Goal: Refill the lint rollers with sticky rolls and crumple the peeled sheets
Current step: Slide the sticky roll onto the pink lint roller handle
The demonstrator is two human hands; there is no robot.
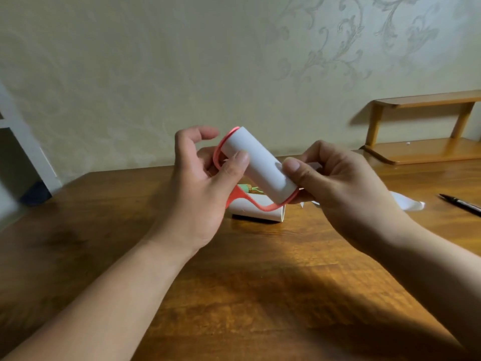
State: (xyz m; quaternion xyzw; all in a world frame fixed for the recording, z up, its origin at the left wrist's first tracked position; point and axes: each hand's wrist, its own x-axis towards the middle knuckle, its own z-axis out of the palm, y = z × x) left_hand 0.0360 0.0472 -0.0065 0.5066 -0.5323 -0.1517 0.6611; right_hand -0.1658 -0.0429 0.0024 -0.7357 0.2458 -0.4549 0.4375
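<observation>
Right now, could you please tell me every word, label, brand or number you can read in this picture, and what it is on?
None can be read.
White roll on the pink lint roller: no print visible.
Spare roll on the table: plain.
Pen: too small to tell.

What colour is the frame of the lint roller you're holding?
Coral red, around a white sticky roll. The lint roller frame shows best in the head view, the only one.

Both forearms are bare from the frame's lower edge to the wrists, with no sleeve, watch or ring; the left hand [200,188] and right hand [335,183] wear no gloves. Fingernails on the fingers [240,158] are short and unpainted.
</observation>
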